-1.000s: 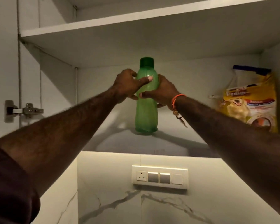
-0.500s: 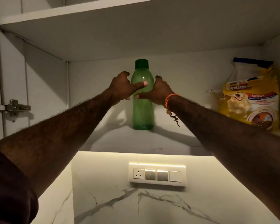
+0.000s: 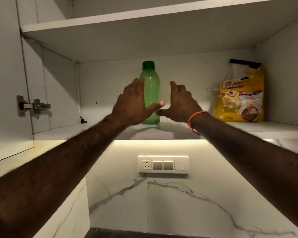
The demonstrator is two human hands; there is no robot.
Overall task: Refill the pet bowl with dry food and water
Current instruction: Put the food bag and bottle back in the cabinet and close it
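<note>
Left hand (image 3: 132, 103): fingers straight and spread, thumb stretched rightward across the lower front of the green water bottle (image 3: 150, 93); whether the thumb or palm actually touches the plastic cannot be told from this angle. It grips nothing.

Right hand (image 3: 178, 102): likewise spread, fingers raised and apart from the bottle's right side, a clear gap of white back wall showing between them and the plastic; thumb points left toward the left thumb, tips near each other. Holds nothing. Orange thread bracelet (image 3: 195, 115) on the wrist.

Change, head view: half a second ago both hands were wrapped round the bottle's upper body; a second ago the grasp was tighter still. Now both have let go and drawn apart and slightly down. The bottle stands upright on the cabinet shelf (image 3: 62, 131), cap (image 3: 148, 64) on, in the same place as before.

Meaning for the task, as a judgement: the bottle appears to have been set back or released rather than taken, so either the water step is over or the hands are regrouping for a different hold. No pet bowl is in view, so refill progress cannot be confirmed.

Also on the shelf: yellow Pedigree dog food bag (image 3: 241, 100), upright at far right, well apart from the bottle, untouched.

Below: switch panel (image 3: 163, 164) on marble wall.
</note>
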